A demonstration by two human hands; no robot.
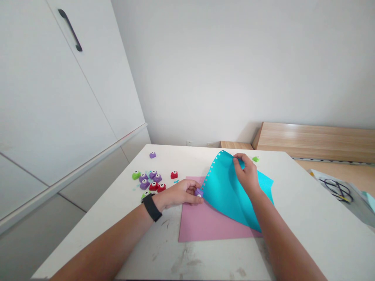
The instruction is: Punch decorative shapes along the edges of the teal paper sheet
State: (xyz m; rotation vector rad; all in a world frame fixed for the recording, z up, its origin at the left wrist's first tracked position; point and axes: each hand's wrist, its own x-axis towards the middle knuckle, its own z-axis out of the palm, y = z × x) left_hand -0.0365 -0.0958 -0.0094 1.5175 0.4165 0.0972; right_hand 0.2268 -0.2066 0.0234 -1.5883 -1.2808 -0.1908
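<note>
A purple craft punch is held in my left hand, at the lower left corner of a turquoise paper sheet. Small punched holes run along that sheet's left edge. My right hand pinches the sheet near its top edge, and the paper bends upward there. Beneath it lies a pink sheet, partly covered. Left of my left hand sit several small punches: a red punch alone, and a cluster with a purple punch, a red punch and a green punch.
Another purple punch stands at the table's far left, and a green punch at the far right. Turquoise paper scraps lie near the cluster. The white table has smudges in front. A white cabinet borders its left side.
</note>
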